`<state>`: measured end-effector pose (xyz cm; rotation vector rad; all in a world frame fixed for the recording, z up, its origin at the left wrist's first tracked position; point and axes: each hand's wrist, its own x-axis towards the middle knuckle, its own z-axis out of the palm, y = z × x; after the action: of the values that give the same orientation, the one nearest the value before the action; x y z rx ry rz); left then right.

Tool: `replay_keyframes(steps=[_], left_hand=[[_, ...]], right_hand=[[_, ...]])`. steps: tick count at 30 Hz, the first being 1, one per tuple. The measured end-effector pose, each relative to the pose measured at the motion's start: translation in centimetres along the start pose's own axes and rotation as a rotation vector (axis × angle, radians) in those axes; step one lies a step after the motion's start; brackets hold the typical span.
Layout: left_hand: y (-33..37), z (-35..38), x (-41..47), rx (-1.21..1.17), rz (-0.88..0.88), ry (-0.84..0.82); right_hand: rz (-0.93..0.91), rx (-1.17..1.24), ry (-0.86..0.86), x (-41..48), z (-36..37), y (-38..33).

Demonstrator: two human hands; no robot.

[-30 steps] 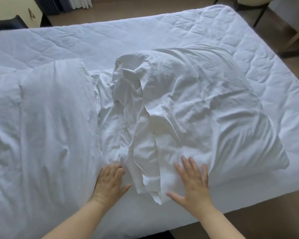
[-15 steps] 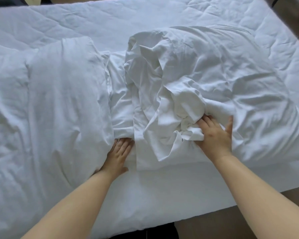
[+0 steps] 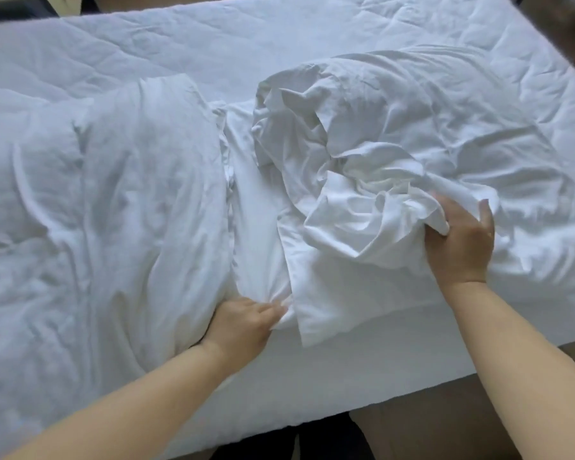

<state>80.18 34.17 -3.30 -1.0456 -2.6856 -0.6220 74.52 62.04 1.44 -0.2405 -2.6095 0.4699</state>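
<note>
A white pillow lies on the bed at the right, its loose white pillowcase bunched in folds over its left end. My right hand grips the bunched cloth, fingers buried in the folds and thumb up on the pillow. My left hand pinches the near corner of the flat white cloth that lies between the two pillows, and creases fan out from the fingertips. A second white pillow lies at the left, touching my left hand's outer side.
The white quilted mattress stretches far behind both pillows. Its near edge runs across the bottom, with brown floor below. A dark shape sits at the top left corner beyond the bed.
My right hand has gathered more of the pillowcase and pushed it rightwards over the pillow. My left hand went from lying flat to pinching the cloth's corner.
</note>
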Motion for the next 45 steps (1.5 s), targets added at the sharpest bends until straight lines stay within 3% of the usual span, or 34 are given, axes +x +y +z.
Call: replay_keyframes(steps=[2, 4, 5, 7, 9, 11, 13, 16, 20, 21, 23, 25, 27, 28, 31, 34, 36, 38, 40, 43, 45], left_hand=[[1.9, 0.8, -1.7, -0.025, -0.039, -0.015], [2.6, 3.5, -3.3, -0.005, -0.067, -0.174], [2.6, 4.5, -3.5, 0.03, -0.069, -0.323], [2.3, 5.6, -3.1, 0.1, -0.124, -0.56], [2.4, 5.1, -3.0, 0.109, -0.15, -0.614], [2.0, 4.8, -2.8, 0.037, -0.165, -0.512], [2.2, 3.7, -1.9, -0.19, -0.215, -0.331], [2.4, 1.7, 0.3, -0.361, -0.495, -0.076], [4.0, -0.2, 7.7, -0.364, -0.21, 0.292], [4.3, -0.2, 10.0, -0.357, -0.146, 0.297], [5.0, 0.0, 14.1, -0.295, -0.156, 0.202], [4.8, 1.2, 17.0, -0.244, -0.319, 0.0], [3.9, 3.2, 18.5, -0.382, -0.604, -0.237], [3.4, 3.8, 19.0, -0.493, -0.748, -0.239], [2.8, 5.4, 20.3, -0.573, -0.967, -0.178], [4.3, 5.6, 23.5, -0.464, -1.086, -0.065], [5.7, 5.4, 26.3, -0.341, -1.062, 0.112], [7.2, 5.9, 28.6, -0.273, -1.031, 0.178], [8.1, 7.4, 29.6, -0.177, -1.069, 0.035], [8.2, 10.2, 28.5, 0.07, -1.136, -0.313], [7.7, 10.9, 27.7, 0.2, -1.13, -0.439]], right_hand=[[-0.033, 0.016, 0.159, 0.1, -1.3, -0.6], [-0.049, 0.007, 0.099, -1.3, -1.4, -0.5], [-0.071, -0.051, -0.009, -2.7, -0.9, -0.1], [-0.194, -0.205, -0.393, -5.7, 0.6, 0.8], [-0.169, -0.353, -0.676, -7.4, 1.6, 1.2], [-0.079, -0.331, -0.759, -7.8, 1.3, 0.6], [-0.124, -0.336, -0.788, -7.4, 0.9, 0.6], [-0.086, -0.323, -1.0, -6.5, -0.7, 0.3], [-0.152, -0.22, -0.982, -6.2, -1.4, 0.3], [-0.238, -0.24, -0.909, -6.2, -1.0, 0.3], [-0.223, -0.195, -0.966, -5.5, -1.0, -0.7], [-0.209, -0.1, -1.005, -4.6, -1.7, -0.9], [-0.195, 0.026, -1.013, -3.9, -1.8, 0.9], [-0.087, 0.141, -1.07, -3.2, -2.3, 2.0], [0.263, 0.367, -0.862, 0.2, -3.9, 7.9], [0.571, 0.349, -0.564, 5.0, -5.3, 15.6], [0.637, 0.259, -0.465, 8.8, -6.3, 20.2], [0.619, 0.143, -0.501, 12.2, -6.5, 24.1], [0.649, 0.152, -0.588, 14.5, -5.8, 26.7], [0.705, 0.291, -0.709, 15.9, -4.2, 29.2], [0.865, 0.41, -0.855, 16.2, -3.1, 30.6]])
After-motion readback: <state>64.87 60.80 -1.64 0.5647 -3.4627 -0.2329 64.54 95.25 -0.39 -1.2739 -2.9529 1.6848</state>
